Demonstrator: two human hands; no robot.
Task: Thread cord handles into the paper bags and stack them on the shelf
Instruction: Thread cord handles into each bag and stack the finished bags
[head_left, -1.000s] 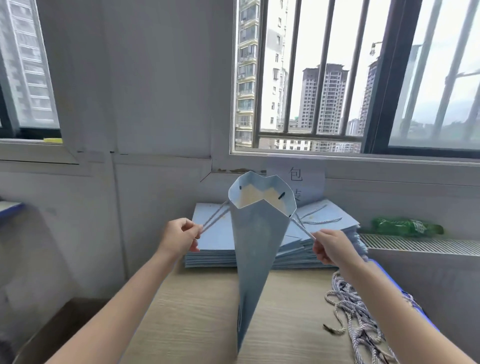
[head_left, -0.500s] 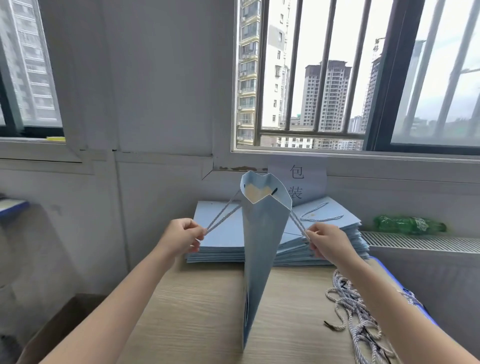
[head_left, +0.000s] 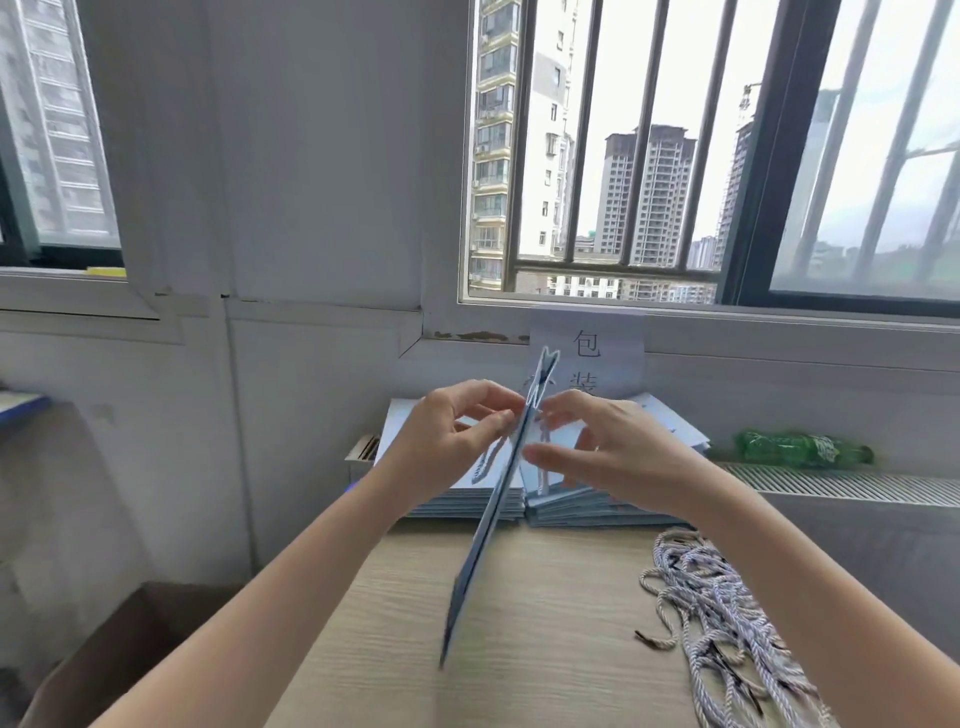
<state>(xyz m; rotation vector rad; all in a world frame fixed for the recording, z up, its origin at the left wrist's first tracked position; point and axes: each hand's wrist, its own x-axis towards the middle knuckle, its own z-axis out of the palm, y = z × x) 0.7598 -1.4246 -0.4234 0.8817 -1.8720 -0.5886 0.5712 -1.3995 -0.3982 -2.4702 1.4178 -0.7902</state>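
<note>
Left hand (head_left: 447, 441) and right hand (head_left: 613, 452) press the flat pale-blue paper bag (head_left: 498, 499) between their fingers near its top, its bottom edge hanging over the wooden table (head_left: 545, 623); light, creasable, best held by upper panels.

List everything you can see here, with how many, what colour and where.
paper bag: one, light blue, flattened, held upright over the table
stack of paper bags: one pile, light blue, back of the table
cord handles: a loose bundle, white and dark, table's right
table: one, light wood
plastic bottle: one, green, lying on the ledge at right
paper sign: one, white, under the window
cardboard box: one, brown, lower left
left hand: bag's left side
right hand: bag's right side
</note>
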